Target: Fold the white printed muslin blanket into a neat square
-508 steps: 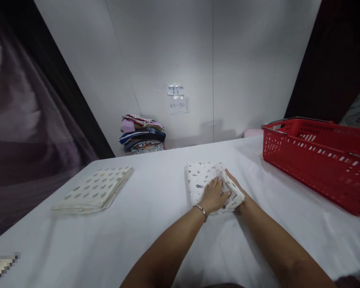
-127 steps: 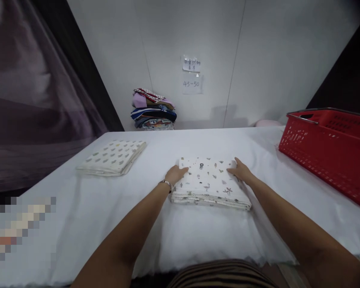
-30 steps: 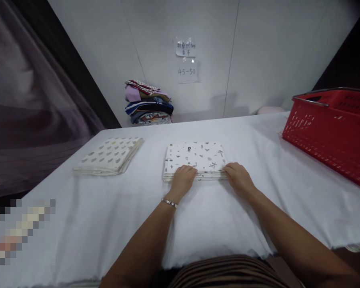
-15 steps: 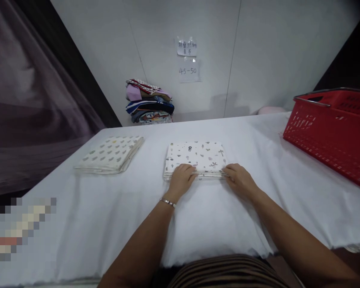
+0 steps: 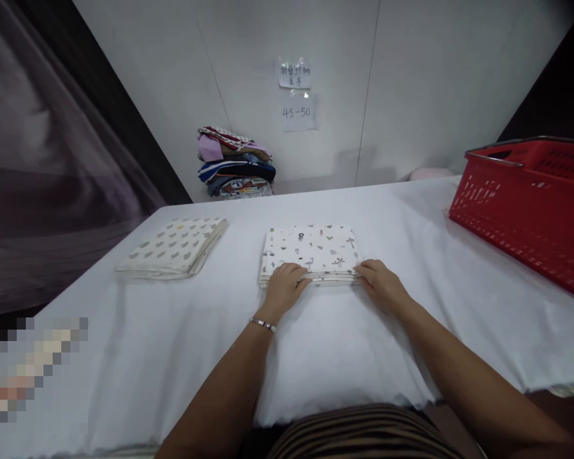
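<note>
A folded white cloth with small printed figures (image 5: 310, 250) lies in the middle of the white-covered table (image 5: 344, 344). My left hand (image 5: 284, 287), with a thin bracelet at the wrist, is curled over the cloth's near left edge. My right hand (image 5: 381, 285) is curled at its near right corner, fingers tucked against the folded layers. Both hands grip the near edge of the cloth.
A second folded cloth with grey drop shapes (image 5: 173, 247) lies to the left. A red plastic basket (image 5: 530, 204) stands at the right. A stack of folded coloured fabrics (image 5: 234, 162) rests against the back wall under two paper notes (image 5: 295, 95).
Over the last second my hands have stayed at the cloth's near edge, shifting only slightly. Earlier, they held its sides and the cloth lay closer to me.
</note>
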The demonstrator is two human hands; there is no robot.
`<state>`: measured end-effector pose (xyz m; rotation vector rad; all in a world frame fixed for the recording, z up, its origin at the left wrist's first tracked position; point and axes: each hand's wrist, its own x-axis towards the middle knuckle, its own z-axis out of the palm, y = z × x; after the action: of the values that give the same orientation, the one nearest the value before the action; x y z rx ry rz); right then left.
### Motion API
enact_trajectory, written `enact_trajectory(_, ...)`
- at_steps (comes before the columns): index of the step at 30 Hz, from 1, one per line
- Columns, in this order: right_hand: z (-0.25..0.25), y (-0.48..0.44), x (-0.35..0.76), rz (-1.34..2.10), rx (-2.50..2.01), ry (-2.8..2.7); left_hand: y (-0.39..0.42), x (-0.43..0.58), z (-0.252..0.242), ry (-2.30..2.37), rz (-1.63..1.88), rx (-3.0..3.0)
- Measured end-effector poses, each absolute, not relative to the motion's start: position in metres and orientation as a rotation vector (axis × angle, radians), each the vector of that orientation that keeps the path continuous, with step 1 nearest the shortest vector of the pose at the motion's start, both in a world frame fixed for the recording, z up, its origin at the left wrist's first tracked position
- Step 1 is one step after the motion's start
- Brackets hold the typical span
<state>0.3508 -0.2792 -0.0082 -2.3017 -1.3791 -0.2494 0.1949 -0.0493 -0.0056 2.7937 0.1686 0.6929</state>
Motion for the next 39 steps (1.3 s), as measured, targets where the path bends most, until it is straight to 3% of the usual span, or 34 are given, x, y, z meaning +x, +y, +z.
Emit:
enact_trajectory(8,-0.007,-0.275,0.35,-0.448,-2.331,-1.264,-0.05,0.196,-0.007,0.159,0.701,2.793)
enact_trajectory(24,-0.01,-0.29,0.351,-0.207,-2.338,-1.487,-0.04,0.177,0.002,0.245,0.593,2.812)
enact_trajectory(32,-0.028,-0.284,0.357,-0.411,-2.271,-1.53,-0.026,0.16,0.007,0.504,0.51,2.846)
enact_trajectory(39,-0.036,-0.284,0.371,-0.531,-2.32,-1.452,-0.028,0.157,0.009,0.436,0.409,2.808)
